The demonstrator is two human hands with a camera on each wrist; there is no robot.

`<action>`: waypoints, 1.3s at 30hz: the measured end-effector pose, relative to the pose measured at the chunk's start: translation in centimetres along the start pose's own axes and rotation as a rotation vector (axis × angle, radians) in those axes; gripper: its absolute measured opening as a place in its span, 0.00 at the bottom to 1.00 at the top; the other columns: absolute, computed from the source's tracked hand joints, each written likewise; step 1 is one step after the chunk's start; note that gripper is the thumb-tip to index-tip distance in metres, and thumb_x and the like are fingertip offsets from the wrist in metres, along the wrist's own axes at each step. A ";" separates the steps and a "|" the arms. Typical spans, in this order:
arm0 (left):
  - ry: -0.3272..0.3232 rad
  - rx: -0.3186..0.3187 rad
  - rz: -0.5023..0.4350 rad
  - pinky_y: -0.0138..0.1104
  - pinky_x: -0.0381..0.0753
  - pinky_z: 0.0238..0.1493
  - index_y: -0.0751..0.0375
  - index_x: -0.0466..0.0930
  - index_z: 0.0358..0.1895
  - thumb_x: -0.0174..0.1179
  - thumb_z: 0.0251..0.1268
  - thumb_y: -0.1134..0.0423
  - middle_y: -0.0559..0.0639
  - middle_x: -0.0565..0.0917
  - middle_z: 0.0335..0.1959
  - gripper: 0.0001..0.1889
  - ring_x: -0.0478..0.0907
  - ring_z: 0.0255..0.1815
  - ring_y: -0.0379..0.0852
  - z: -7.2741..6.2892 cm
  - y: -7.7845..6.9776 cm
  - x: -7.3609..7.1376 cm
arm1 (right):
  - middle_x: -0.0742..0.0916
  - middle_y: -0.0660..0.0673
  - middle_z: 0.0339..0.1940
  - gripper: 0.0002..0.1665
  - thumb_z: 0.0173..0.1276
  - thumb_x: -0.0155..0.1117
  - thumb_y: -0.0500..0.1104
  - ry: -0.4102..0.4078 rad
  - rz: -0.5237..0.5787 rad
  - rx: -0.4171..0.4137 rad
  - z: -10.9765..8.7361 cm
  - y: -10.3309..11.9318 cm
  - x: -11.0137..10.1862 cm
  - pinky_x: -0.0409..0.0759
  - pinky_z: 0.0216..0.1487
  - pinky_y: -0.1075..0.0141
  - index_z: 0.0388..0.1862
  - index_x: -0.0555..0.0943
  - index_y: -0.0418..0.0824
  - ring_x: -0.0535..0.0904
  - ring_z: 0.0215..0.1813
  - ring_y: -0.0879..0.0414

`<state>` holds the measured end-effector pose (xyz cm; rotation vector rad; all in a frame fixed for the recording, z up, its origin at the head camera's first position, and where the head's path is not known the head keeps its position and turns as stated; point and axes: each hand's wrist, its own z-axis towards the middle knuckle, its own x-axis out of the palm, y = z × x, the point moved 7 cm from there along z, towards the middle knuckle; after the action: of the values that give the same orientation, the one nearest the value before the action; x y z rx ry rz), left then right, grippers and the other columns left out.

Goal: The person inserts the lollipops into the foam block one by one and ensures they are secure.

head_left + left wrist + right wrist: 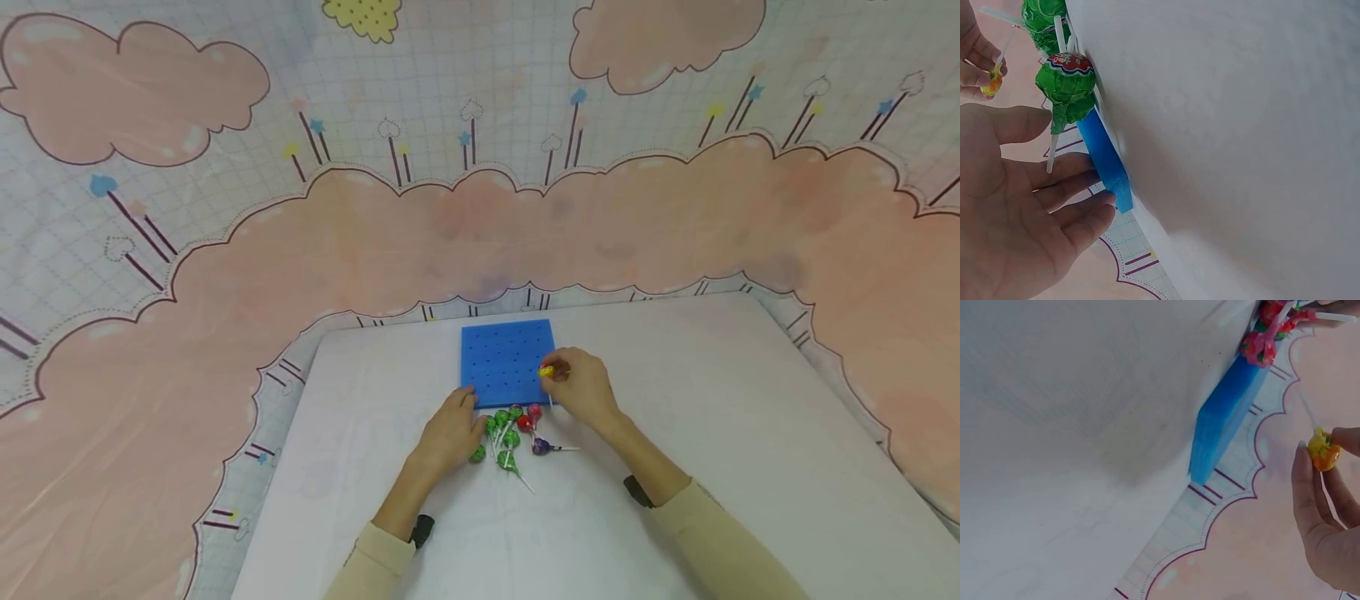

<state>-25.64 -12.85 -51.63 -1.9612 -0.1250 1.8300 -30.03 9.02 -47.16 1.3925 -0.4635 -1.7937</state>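
Observation:
My right hand [585, 387] pinches a yellow-wrapped lollipop [1324, 450] between thumb and fingers, above the right edge of a blue board [502, 358] dotted with rows of small holes. My left hand [447, 433] touches the board's near left corner, its fingers extended and nothing gripped. In the left wrist view, a green lollipop [1066, 84] lies close to the left thumb. Several more green lollipops [512, 439] are heaped in front of the board. Beside them are a red lollipop [524, 423], a pink one [535, 410] and a purple one [541, 447].
A white table [697, 392] carries the board and the lollipops. Behind the table hangs a patterned cloth [480, 233] with clouds and stick shapes. Dark straps [639, 492] are on both wrists.

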 end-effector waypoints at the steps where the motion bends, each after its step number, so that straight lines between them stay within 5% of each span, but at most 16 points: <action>1: 0.000 0.001 0.001 0.49 0.64 0.79 0.77 0.68 0.73 0.53 0.82 0.56 0.65 0.66 0.78 0.29 0.60 0.81 0.62 0.0 0.0 0.0 | 0.89 0.42 0.42 0.12 0.65 0.76 0.37 -0.006 0.005 -0.001 0.1 0.0 0.0 0.89 0.45 0.58 0.47 0.87 0.37 0.86 0.42 0.50; 21: 0.007 0.010 0.023 0.50 0.62 0.80 0.77 0.66 0.74 0.52 0.83 0.55 0.67 0.65 0.78 0.30 0.59 0.81 0.63 0.1 0.0 0.3 | 0.88 0.40 0.45 0.14 0.64 0.77 0.35 -0.131 0.047 -0.036 1.7 -0.2 -0.5 0.89 0.52 0.53 0.47 0.84 0.34 0.87 0.47 0.46; 39: 0.023 0.002 0.033 0.49 0.62 0.80 0.77 0.65 0.75 0.52 0.83 0.55 0.67 0.64 0.79 0.31 0.59 0.81 0.62 0.0 0.0 0.2 | 0.88 0.40 0.45 0.13 0.65 0.77 0.36 -0.154 0.020 -0.022 3.3 -1.0 0.1 0.88 0.54 0.54 0.46 0.85 0.36 0.87 0.48 0.47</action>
<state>-25.66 -12.75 -51.84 -1.9938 -0.0836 1.8267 -33.49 8.94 -46.82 1.2355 -0.5350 -1.8923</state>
